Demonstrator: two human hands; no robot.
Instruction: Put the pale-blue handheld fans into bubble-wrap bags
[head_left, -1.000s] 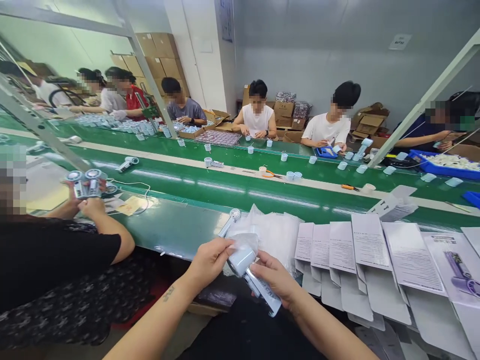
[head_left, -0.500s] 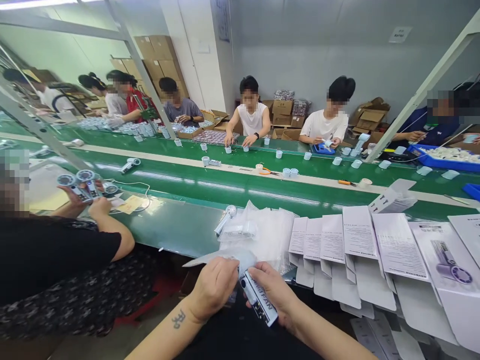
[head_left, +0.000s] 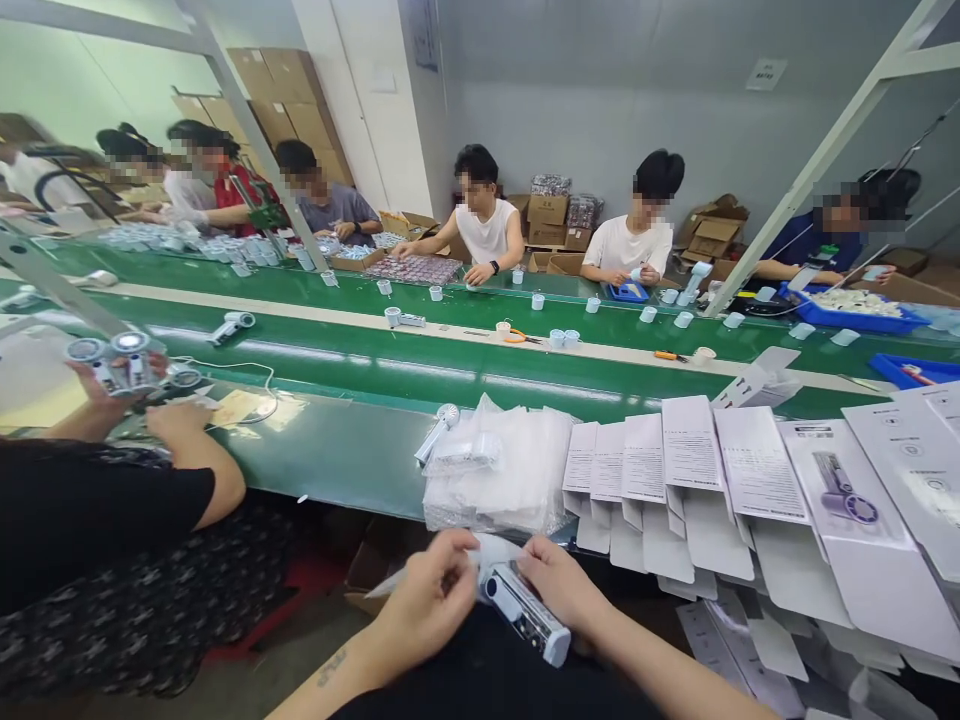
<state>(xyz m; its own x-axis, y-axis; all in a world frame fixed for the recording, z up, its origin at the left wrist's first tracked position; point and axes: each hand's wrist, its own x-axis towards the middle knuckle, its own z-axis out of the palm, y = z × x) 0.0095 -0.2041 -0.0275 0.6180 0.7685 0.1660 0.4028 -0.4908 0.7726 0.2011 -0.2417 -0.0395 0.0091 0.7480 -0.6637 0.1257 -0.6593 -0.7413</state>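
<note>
Both hands work low at the near edge, in front of the green bench. Left hand pinches a clear plastic bag over the head of a handheld fan. Right hand grips the fan's handle, tilted down to the right. Bag stack lies just beyond; flat cartons to the right.

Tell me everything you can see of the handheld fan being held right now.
The handheld fan is a pale blue-white plastic device with a dark strip carrying small controls along its handle. It lies tilted, the handle's flat end pointing down and right toward the person's lap, the head end up and left, covered by a thin clear plastic bag. The left hand grips the bagged head end; the right hand holds the handle from above. It is held below the green table's edge, touching nothing else.
</note>
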